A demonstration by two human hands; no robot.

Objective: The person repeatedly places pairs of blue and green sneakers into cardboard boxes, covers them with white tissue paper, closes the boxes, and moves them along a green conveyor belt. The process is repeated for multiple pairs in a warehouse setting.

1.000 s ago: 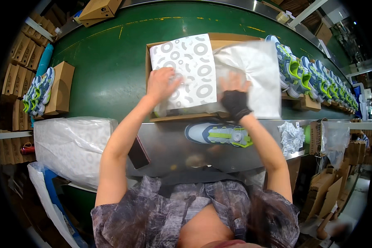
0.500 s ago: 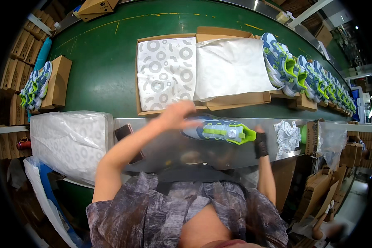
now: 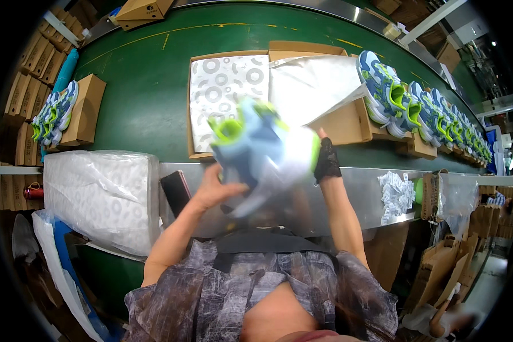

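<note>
Between my hands, over the box's front edge, are blue and white sneakers (image 3: 253, 151) with lime green trim, smeared by motion; they look like a pair. My left hand (image 3: 215, 188) is closed on their near left side, thumb stretched along the shoe. On the right side my right hand (image 3: 327, 158), in a black fingerless glove, grips the shoe by a lime green part; its fingertips are partly hidden. Behind them lies an open cardboard shoebox (image 3: 339, 128), with patterned tissue paper (image 3: 228, 74) on its left half and plain white paper (image 3: 310, 77) on its right.
Sneakers (image 3: 387, 94) stand in a long row on boxes at the right. More sneakers (image 3: 56, 114) lean on a carton (image 3: 85, 111) at the far left. Wrapped tissue paper (image 3: 100, 199), a phone (image 3: 176, 191) and a heap of paper strips (image 3: 396, 196) lie along the near edge.
The sneaker has left the metal ledge, and a pair now appears in my hands nearer the box. My right hand has moved left and away from me. The white paper's right side has folded back.
</note>
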